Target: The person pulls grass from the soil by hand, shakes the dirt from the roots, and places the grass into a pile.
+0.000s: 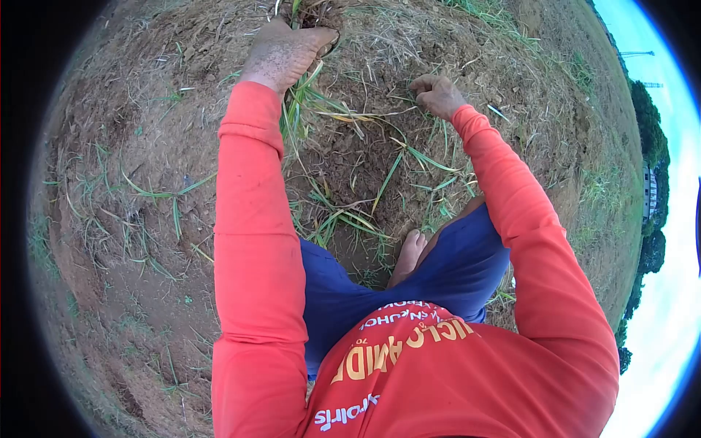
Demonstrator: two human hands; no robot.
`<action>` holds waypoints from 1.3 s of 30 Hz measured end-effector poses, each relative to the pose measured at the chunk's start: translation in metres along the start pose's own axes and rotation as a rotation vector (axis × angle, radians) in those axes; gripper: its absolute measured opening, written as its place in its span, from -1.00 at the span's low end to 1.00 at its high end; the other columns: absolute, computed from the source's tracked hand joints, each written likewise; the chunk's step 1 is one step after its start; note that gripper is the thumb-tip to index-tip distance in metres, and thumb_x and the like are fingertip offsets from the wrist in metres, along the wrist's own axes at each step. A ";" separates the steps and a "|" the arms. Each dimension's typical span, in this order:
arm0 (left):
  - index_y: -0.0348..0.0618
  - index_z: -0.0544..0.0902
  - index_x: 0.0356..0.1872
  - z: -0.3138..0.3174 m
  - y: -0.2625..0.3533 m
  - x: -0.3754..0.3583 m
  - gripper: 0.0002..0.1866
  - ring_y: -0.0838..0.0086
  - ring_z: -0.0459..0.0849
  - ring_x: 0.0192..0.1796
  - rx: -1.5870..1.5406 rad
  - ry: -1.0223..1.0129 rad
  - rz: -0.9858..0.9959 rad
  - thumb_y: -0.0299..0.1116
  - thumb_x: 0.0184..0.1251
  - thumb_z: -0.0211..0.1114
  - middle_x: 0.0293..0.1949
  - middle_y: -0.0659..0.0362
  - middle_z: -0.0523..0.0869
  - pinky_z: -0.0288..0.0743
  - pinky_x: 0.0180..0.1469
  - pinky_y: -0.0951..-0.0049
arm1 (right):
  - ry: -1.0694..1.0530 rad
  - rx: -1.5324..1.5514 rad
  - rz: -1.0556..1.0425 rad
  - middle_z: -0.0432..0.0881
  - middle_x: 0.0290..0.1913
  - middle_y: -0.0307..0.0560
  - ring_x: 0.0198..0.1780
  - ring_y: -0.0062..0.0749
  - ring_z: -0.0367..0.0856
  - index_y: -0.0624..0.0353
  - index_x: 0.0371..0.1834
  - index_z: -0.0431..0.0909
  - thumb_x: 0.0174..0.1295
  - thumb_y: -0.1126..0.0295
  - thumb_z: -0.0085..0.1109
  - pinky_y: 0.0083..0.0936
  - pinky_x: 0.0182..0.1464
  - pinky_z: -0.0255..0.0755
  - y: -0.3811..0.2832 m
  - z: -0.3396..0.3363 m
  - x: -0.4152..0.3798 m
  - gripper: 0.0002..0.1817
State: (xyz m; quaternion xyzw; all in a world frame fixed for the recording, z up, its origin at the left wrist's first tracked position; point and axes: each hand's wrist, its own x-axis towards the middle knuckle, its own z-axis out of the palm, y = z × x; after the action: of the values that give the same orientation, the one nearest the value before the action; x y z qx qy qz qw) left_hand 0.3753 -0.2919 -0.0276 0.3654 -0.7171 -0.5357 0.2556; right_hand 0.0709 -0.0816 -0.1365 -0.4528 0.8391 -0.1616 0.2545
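Observation:
At the top of the view, my left hand (pixel 281 55), dusted with soil, is closed around a clump of long green grass-like leaves (pixel 296 109). The leaves trail out below the wrist, some of them yellowed, and one blade pokes up past the knuckles. The fingertips are partly hidden against the dark soil. Further right, my right hand (pixel 438 96) hovers close over the ground with its fingers curled together. Whether a thin stem sits in those fingers is too small to tell. Loose green blades (pixel 391 179) lie on the soil between my arms.
Dry brown soil (pixel 109 241) with scattered grass tufts spreads all around. My bare foot (pixel 409 255) is planted between the loose blades and my blue shorts (pixel 460 255). Trees (pixel 653 131) and a pale building (pixel 649 191) stand along the field's far right edge.

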 end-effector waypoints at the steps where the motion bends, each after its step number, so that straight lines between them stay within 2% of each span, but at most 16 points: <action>1: -0.23 0.73 -0.54 0.000 0.001 0.000 -0.61 0.49 0.61 -0.39 0.013 -0.003 -0.010 -0.05 0.12 0.53 -0.51 0.20 0.71 0.47 -0.21 0.36 | 0.036 -0.056 0.012 0.81 -0.08 0.04 0.00 -0.12 0.79 0.06 0.11 0.77 0.17 0.34 0.29 -0.29 0.14 0.62 -0.010 0.005 -0.008 -0.60; 3: -0.24 0.73 -0.53 -0.003 0.002 -0.001 -0.60 0.50 0.61 -0.39 0.047 -0.005 -0.031 -0.04 0.11 0.54 -0.51 0.20 0.71 0.47 -0.21 0.37 | 0.107 -0.162 0.031 0.81 -0.09 0.09 0.03 -0.03 0.78 0.07 0.09 0.76 0.20 0.26 0.34 -0.23 0.17 0.61 -0.032 0.017 -0.017 -0.62; 4: -0.24 0.74 -0.52 -0.004 0.001 -0.002 -0.60 0.50 0.62 -0.38 0.056 -0.019 -0.035 -0.04 0.10 0.54 -0.49 0.19 0.72 0.47 -0.20 0.36 | 0.096 -0.175 0.043 0.80 -0.10 0.18 0.04 0.08 0.77 0.09 0.02 0.78 0.23 0.12 0.37 -0.17 0.19 0.59 -0.037 0.017 -0.016 -0.62; 6: -0.25 0.75 -0.51 -0.008 0.001 -0.001 -0.59 0.49 0.63 -0.35 0.068 -0.033 -0.037 -0.03 0.09 0.55 -0.47 0.17 0.72 0.48 -0.19 0.34 | 0.087 -0.258 0.031 0.79 -0.10 0.22 0.03 0.12 0.76 0.10 -0.01 0.78 0.24 0.12 0.34 -0.15 0.20 0.59 -0.030 0.020 -0.009 -0.63; 9: -0.21 0.78 -0.02 -0.011 0.040 -0.030 -0.52 0.28 0.81 -0.20 0.295 0.255 0.047 -0.15 0.07 0.57 -0.25 0.01 0.84 0.64 -0.08 0.26 | 0.138 -0.305 0.018 0.79 -0.07 0.25 0.04 0.16 0.76 0.10 -0.03 0.79 0.25 0.15 0.30 -0.11 0.20 0.59 -0.037 0.026 -0.004 -0.65; 12: -0.20 0.76 0.07 -0.012 0.026 -0.018 -0.40 0.15 0.83 -0.07 0.080 0.160 -0.017 -0.07 -0.01 0.57 -0.16 -0.08 0.85 0.64 0.04 0.19 | 0.182 -0.303 0.043 0.78 -0.06 0.27 0.04 0.18 0.76 0.10 -0.05 0.80 0.25 0.18 0.26 -0.08 0.20 0.60 -0.023 0.033 0.002 -0.67; 17: -0.20 0.77 0.07 -0.015 0.034 -0.024 -0.41 0.13 0.83 -0.08 0.184 0.168 -0.001 -0.07 0.00 0.54 -0.16 -0.09 0.85 0.64 0.02 0.17 | 0.165 -0.385 0.072 0.79 -0.08 0.27 0.02 0.19 0.76 0.12 -0.14 0.83 0.23 0.22 0.24 -0.05 0.19 0.61 -0.019 0.036 0.008 -0.71; 23: -0.21 0.78 0.03 -0.020 0.027 -0.020 -0.43 0.15 0.82 -0.10 0.089 0.168 0.021 -0.08 0.00 0.53 -0.18 -0.09 0.85 0.64 -0.01 0.18 | 0.087 -0.097 0.105 0.81 -0.21 0.20 -0.10 0.00 0.81 0.21 -0.15 0.79 0.22 0.16 0.29 -0.20 0.08 0.62 -0.013 -0.018 -0.010 -0.66; 24: -0.21 0.78 0.03 -0.020 0.027 -0.019 -0.44 0.16 0.82 -0.10 0.086 0.163 0.019 -0.08 0.00 0.53 -0.19 -0.08 0.85 0.64 -0.01 0.18 | 0.123 -0.072 0.065 0.80 -0.32 0.00 -0.26 -0.30 0.77 0.21 -0.18 0.78 0.27 0.16 0.34 -0.32 -0.13 0.61 -0.003 -0.022 -0.012 -0.69; 27: -0.21 0.78 0.02 -0.019 0.027 -0.018 -0.44 0.17 0.82 -0.11 0.082 0.152 0.017 -0.09 0.00 0.53 -0.19 -0.08 0.84 0.64 -0.02 0.18 | -0.026 0.145 0.179 0.74 -0.38 -0.20 -0.39 -0.53 0.64 0.17 -0.18 0.77 0.35 0.22 0.34 -0.46 -0.33 0.51 0.008 -0.040 -0.016 -0.77; 28: -0.21 0.78 0.02 -0.018 0.028 -0.017 -0.45 0.17 0.82 -0.11 0.080 0.149 0.017 -0.09 0.00 0.53 -0.20 -0.08 0.84 0.64 -0.02 0.19 | -0.030 0.180 0.165 0.68 -0.42 -0.33 -0.45 -0.70 0.52 0.13 -0.19 0.75 0.41 0.26 0.32 -0.59 -0.43 0.38 0.003 -0.044 -0.021 -0.82; 31: -0.21 0.78 0.01 -0.016 0.028 -0.016 -0.46 0.18 0.82 -0.12 0.072 0.142 0.019 -0.09 0.00 0.52 -0.21 -0.07 0.84 0.63 -0.03 0.19 | 0.015 0.373 0.164 0.70 -0.37 -0.35 -0.41 -0.70 0.56 0.15 -0.14 0.73 0.42 0.25 0.32 -0.62 -0.41 0.39 0.001 -0.055 -0.029 -0.80; 32: -0.21 0.78 0.00 -0.016 0.027 -0.015 -0.46 0.18 0.82 -0.12 0.073 0.142 0.017 -0.09 0.00 0.52 -0.21 -0.07 0.84 0.63 -0.03 0.19 | 0.057 0.567 0.166 0.72 -0.29 -0.36 -0.38 -0.72 0.59 0.15 -0.07 0.72 0.44 0.25 0.31 -0.66 -0.41 0.39 -0.006 -0.057 -0.034 -0.79; 35: -0.21 0.79 -0.01 -0.014 0.027 -0.013 -0.47 0.19 0.82 -0.13 0.064 0.135 0.021 -0.10 0.00 0.52 -0.22 -0.06 0.84 0.63 -0.04 0.20 | 0.092 0.723 0.189 0.73 -0.24 -0.34 -0.32 -0.68 0.66 0.14 -0.02 0.71 0.44 0.24 0.30 -0.63 -0.39 0.44 -0.006 -0.052 -0.033 -0.77; 36: -0.21 0.79 -0.01 -0.013 0.027 -0.012 -0.47 0.19 0.81 -0.13 0.063 0.133 0.021 -0.10 0.00 0.52 -0.22 -0.06 0.84 0.63 -0.04 0.20 | 0.105 0.556 0.184 0.75 -0.22 -0.28 -0.30 -0.62 0.70 0.18 -0.04 0.70 0.46 0.23 0.26 -0.52 -0.38 0.52 -0.008 -0.049 -0.034 -0.76; 39: -0.22 0.79 -0.02 -0.012 0.028 -0.014 -0.48 0.20 0.81 -0.14 0.068 0.131 0.017 -0.10 0.00 0.52 -0.23 -0.05 0.84 0.63 -0.05 0.20 | 0.008 0.146 0.146 0.76 -0.18 -0.20 -0.31 -0.56 0.73 0.23 -0.04 0.68 0.48 0.24 0.22 -0.45 -0.37 0.57 -0.008 -0.038 -0.028 -0.74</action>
State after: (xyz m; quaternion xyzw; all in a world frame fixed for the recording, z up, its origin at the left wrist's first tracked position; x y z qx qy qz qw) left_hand 0.3854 -0.2834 0.0029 0.4021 -0.7198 -0.4836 0.2939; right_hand 0.0678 -0.0604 -0.0938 -0.3698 0.8569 -0.2051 0.2946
